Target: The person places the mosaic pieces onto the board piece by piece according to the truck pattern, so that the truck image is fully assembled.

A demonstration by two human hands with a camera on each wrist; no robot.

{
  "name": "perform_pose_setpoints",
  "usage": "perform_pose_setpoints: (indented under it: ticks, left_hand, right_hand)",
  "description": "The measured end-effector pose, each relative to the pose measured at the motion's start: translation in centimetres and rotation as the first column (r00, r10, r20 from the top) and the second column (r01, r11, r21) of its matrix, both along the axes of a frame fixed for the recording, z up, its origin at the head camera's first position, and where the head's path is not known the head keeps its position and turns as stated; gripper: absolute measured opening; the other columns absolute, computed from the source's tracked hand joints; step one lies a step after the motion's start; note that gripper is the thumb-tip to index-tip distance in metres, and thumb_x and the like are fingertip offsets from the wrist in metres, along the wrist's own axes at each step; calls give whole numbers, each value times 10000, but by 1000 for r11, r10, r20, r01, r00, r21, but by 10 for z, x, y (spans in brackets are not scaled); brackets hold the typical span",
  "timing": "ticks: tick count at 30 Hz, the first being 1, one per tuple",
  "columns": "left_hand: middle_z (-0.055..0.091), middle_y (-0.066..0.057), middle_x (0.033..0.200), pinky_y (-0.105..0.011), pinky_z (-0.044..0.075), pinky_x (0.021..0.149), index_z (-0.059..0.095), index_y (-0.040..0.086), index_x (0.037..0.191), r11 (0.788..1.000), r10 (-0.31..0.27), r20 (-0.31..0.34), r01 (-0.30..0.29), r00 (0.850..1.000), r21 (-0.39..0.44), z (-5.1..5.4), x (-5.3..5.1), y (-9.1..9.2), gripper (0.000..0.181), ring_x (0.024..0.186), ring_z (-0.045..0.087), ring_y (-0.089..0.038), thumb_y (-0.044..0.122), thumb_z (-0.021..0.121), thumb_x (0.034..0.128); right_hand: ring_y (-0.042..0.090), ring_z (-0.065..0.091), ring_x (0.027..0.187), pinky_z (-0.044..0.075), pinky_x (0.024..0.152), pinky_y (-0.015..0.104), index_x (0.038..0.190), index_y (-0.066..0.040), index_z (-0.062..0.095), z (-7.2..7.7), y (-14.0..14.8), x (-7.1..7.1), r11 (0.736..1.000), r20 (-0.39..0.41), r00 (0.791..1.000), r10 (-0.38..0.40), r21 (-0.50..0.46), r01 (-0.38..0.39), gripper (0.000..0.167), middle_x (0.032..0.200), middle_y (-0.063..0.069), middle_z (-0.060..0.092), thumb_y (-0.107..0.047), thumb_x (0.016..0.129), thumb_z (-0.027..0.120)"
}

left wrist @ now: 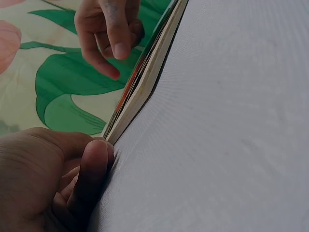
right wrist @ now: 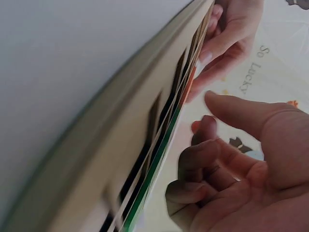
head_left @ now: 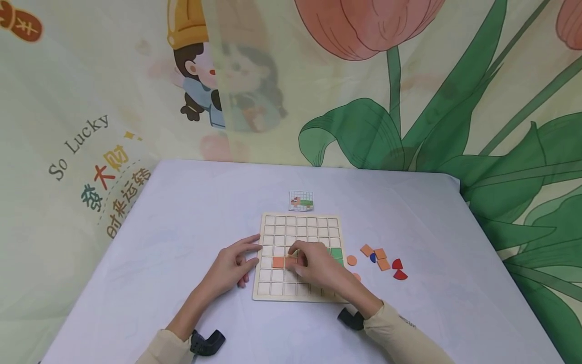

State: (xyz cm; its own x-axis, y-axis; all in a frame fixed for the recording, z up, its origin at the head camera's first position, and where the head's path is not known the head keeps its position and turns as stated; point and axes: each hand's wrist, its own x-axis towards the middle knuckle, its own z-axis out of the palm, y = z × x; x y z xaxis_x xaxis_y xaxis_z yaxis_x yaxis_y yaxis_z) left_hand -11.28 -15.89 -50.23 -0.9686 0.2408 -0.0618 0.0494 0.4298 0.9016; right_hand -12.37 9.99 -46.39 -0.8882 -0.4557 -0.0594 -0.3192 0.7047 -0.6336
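Observation:
A wooden grid board (head_left: 277, 289) lies on the table. My left hand (head_left: 229, 265) touches its left edge with the fingertips; in the left wrist view the thumb (left wrist: 94, 157) is against the board's edge. Over the middle of the grid hovers my right hand (head_left: 313, 263), fingers bent and thumb apart from them; in the right wrist view I see no piece between thumb (right wrist: 236, 108) and fingers. An orange square (head_left: 278, 262) sits in a cell, with another partly hidden under the right fingertips. Green squares (head_left: 336, 252) fill cells at the right side; the right hand hides some cells.
Behind the board lies a small pattern card (head_left: 301, 200). Right of it are loose orange squares (head_left: 380, 253), a blue piece (head_left: 373, 258), red wedges (head_left: 397, 264) and an orange disc (head_left: 351, 260). A second disc (head_left: 356, 277) is partly covered by the right arm.

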Motion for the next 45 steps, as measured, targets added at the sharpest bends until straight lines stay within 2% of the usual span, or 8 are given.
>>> perform_pose_setpoints:
  ticks: [6, 12, 21, 33, 41, 45]
  left_hand:
    - [505, -14, 1649, -302, 559, 437, 680, 60, 1395, 1000, 3, -3, -3, 1000, 1, -1, 0, 1, 405, 463, 594, -156, 55, 717, 991]
    - [508, -19, 1646, -301, 556, 432, 685, 58, 1387, 1000, 10, -4, -10, 1000, 6, 0, 0, 1, 400, 459, 593, -158, 53, 720, 989]
    - [511, -6, 1644, -302, 553, 431, 686, 63, 1388, 1000, 14, 7, -14, 1000, -2, 0, 0, 1, 402, 458, 593, -159, 50, 719, 988]
    - [509, -1, 1646, -304, 555, 434, 686, 64, 1389, 1000, 13, 10, -13, 1000, 2, 0, 0, 2, 402, 457, 593, -160, 47, 718, 988]
    - [511, 0, 1644, -305, 555, 433, 687, 62, 1387, 1000, 13, 9, -13, 1000, 1, 1, 0, 1, 399, 457, 596, -161, 49, 717, 990]
    - [507, -15, 1648, -307, 559, 435, 682, 53, 1391, 1000, 7, 7, -7, 1000, 11, 1, 0, 1, 401, 456, 595, -155, 41, 712, 990]
  right_hand:
    - [64, 495, 611, 409, 561, 193, 1139, -115, 736, 5, 23, 0, 997, -2, 997, -73, 9, 73, 204, 701, -77, 582, -194, 959, 792]
    - [100, 511, 660, 395, 575, 208, 1156, -141, 733, 6, 51, -2, 985, 23, 985, -171, 39, 170, 232, 728, -57, 575, -215, 949, 806]
    - [117, 513, 663, 411, 556, 209, 1161, -104, 725, 8, 95, -1, 974, -4, 975, -223, 26, 223, 256, 732, -32, 582, -190, 937, 813]
    - [144, 528, 711, 432, 601, 221, 1183, -77, 718, 7, 126, -1, 950, -5, 954, -298, 92, 297, 260, 769, 0, 601, -133, 935, 776]
    - [146, 499, 691, 384, 582, 218, 1136, -35, 729, 3, 139, -4, 931, -105, 939, -329, 128, 341, 213, 721, 2, 560, -82, 929, 745]
    - [152, 498, 681, 383, 578, 228, 1123, -32, 728, 2, 144, -3, 913, -115, 927, -357, 168, 373, 213, 708, 9, 565, -112, 929, 766]
